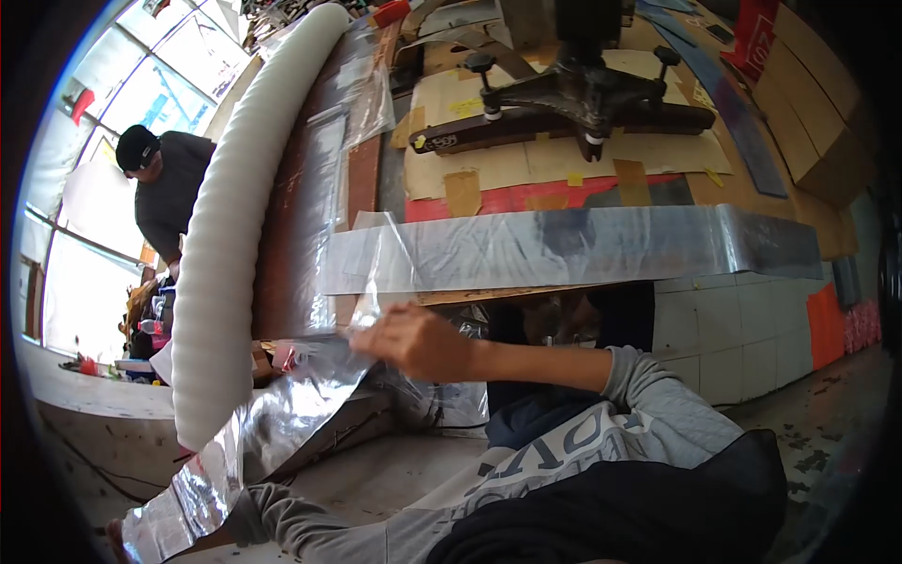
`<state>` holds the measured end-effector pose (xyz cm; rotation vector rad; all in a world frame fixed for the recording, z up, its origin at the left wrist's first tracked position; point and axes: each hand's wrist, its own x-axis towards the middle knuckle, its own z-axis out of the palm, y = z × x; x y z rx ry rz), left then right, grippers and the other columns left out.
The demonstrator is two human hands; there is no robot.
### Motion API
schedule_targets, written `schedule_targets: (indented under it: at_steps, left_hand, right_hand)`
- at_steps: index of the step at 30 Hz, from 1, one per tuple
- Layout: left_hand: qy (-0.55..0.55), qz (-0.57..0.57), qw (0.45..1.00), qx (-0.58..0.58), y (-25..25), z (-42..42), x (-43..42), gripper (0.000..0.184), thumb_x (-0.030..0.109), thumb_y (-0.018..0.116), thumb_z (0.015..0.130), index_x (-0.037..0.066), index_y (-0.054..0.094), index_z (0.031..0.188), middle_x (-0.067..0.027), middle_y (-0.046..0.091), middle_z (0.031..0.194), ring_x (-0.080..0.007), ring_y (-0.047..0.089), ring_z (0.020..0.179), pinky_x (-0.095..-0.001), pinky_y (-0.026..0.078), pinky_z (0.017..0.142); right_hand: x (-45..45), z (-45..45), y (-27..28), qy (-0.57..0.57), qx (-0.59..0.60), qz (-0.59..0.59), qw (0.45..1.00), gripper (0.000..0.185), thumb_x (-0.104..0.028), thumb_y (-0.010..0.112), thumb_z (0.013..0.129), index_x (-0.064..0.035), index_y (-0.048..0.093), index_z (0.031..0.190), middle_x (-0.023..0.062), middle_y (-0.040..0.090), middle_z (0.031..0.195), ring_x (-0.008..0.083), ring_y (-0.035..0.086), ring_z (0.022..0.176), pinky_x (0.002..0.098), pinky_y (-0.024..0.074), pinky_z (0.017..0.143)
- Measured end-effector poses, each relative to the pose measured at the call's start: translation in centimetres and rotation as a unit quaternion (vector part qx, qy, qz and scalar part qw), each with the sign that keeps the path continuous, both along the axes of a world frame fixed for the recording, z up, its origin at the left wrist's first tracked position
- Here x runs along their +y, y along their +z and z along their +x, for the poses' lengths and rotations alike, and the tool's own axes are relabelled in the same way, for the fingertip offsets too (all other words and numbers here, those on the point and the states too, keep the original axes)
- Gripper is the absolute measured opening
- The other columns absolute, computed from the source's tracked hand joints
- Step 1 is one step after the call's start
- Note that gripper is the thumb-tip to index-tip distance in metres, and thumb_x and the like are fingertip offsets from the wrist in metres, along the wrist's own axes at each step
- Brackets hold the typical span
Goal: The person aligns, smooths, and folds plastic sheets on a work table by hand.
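White roll (246, 202): left, running near to far
Person (178, 183): far left, dark cap, before windows (164, 80)
Cardboard box (810, 108): far right, beside red item (756, 45)
Bottle (150, 327): left, probably plastic; small and unclear

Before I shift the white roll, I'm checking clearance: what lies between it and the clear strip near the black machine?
Brown surface with clear film lying on it, as the head view shows.

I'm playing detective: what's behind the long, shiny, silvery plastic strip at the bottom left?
A bit of the person's left hand peeks past the strip, near a grey fabric sleeve. The strip hides most of that hand.
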<state>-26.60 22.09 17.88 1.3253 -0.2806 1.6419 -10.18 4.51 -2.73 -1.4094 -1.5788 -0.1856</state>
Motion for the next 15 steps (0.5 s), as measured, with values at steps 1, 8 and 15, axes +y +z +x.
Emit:
schedule_targets:
  at_steps: [1,8,15]
  left_hand:
    - [0.035,0.004,0.999,0.007,0.2,-1.0,0.5,0.031,0.027,0.053,0.095,0.003,0.044,0.112,-0.0063,0.064,0.091,-0.0123,0.061,0.081,-0.0269,0.044,0.081]
    - [0.188,0.044,0.981,0.036,4.7,-2.0,6.2,0.043,0.031,0.052,0.095,0.0,0.039,0.123,-0.0102,0.065,0.099,-0.0145,0.062,0.089,-0.027,0.044,0.084]
    - [0.287,0.141,0.939,0.124,19.1,13.3,22.9,0.055,0.036,0.05,0.096,-0.002,0.034,0.133,-0.014,0.065,0.108,-0.0167,0.063,0.098,-0.0272,0.045,0.087]
  right_hand:
    - [1.2,-2.2,-0.9,0.064,0.016,0.011,0.998,0.029,-0.009,0.056,0.086,-0.0092,0.062,0.115,0.0101,0.068,0.103,0.0222,0.065,0.096,0.0393,0.0462,0.089]
    - [2.8,-14.0,-6.3,0.329,0.143,-0.169,0.918,0.021,-0.012,0.054,0.085,-0.0061,0.057,0.105,0.0146,0.066,0.079,0.0313,0.067,0.079,0.0424,0.0507,0.072]
    - [6.3,-10.4,-6.5,0.312,0.249,-0.196,0.896,0.016,-0.011,0.053,0.092,-0.0039,0.054,0.105,0.0162,0.065,0.079,0.0323,0.066,0.071,0.0397,0.0512,0.063]
